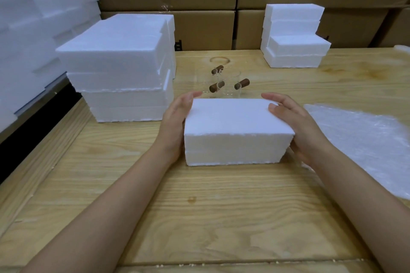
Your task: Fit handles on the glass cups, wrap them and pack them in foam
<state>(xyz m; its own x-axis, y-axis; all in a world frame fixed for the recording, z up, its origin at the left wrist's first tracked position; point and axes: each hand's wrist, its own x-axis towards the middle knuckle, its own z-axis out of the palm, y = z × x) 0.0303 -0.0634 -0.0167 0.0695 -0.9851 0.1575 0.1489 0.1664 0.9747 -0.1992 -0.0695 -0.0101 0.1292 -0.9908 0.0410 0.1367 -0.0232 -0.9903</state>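
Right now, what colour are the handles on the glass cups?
Dark brown handles on the clear glass cups, best seen in the head view.

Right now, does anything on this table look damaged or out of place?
Nothing looks broken. The nearest foam block has ragged edges, a ring stain marks the wooden table behind the glass cups, and the far foam stack sits staggered.
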